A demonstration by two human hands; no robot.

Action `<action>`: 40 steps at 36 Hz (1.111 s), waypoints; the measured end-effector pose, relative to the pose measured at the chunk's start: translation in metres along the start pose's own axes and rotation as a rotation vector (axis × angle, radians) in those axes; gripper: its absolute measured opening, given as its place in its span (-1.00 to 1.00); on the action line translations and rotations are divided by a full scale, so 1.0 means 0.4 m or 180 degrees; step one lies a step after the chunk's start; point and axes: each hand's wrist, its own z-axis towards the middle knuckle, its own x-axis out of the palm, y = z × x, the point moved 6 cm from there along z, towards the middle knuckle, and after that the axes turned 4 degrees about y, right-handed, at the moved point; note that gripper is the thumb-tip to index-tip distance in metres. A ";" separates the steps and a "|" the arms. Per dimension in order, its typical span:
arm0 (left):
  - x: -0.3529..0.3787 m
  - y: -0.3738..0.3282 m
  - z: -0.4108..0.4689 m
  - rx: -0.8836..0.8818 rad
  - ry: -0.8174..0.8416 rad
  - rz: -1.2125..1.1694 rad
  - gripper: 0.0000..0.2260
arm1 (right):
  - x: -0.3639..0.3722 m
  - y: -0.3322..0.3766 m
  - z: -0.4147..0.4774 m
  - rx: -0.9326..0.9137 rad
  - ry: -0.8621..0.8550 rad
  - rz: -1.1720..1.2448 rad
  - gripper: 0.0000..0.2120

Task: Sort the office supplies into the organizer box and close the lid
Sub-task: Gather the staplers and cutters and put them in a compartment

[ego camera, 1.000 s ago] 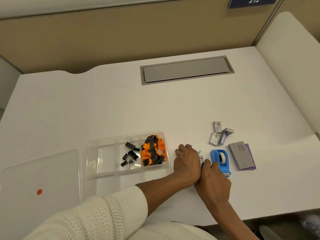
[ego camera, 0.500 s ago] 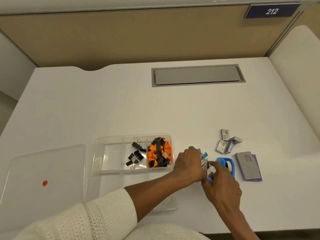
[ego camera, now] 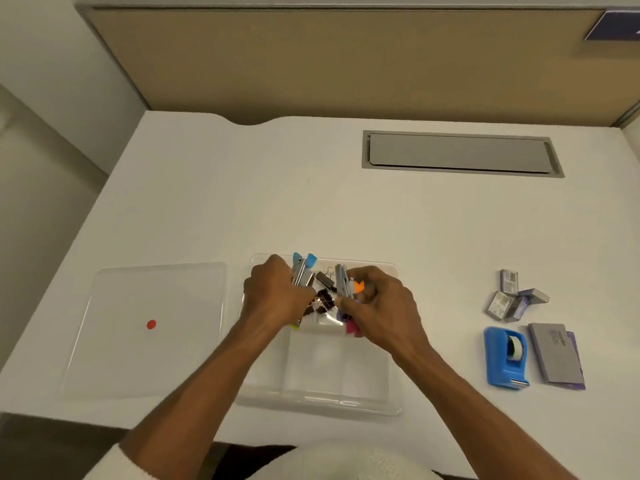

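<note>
Your frame is evenly lit, soft overhead light, no hard shadows; only faint ones under your forearms on the white surface [ego camera: 311, 209]. Surface reads bright but not blown out. Weak glare on the clear organizer box [ego camera: 322, 400] front rim and the clear lid [ego camera: 145, 341]. Motion blur on your left hand [ego camera: 273, 299] and right hand [ego camera: 381, 306] and whatever they grip. Wide-angle bending at edges; partition lines splay. Corners slightly soft.
</note>
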 end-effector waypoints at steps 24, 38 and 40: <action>-0.011 0.154 0.128 -0.0021 -0.0358 0.0550 -0.78 | 0.258 0.113 0.135 0.0192 0.0004 -0.0125 -0.59; -0.009 0.156 0.082 0.0488 -0.1044 0.0005 -0.79 | 0.238 0.098 0.123 0.0220 -0.0057 0.0035 -0.70; -0.007 0.148 0.081 0.0585 -0.1098 -0.0051 -0.76 | 0.233 0.102 0.124 0.0198 -0.0083 0.0029 -0.71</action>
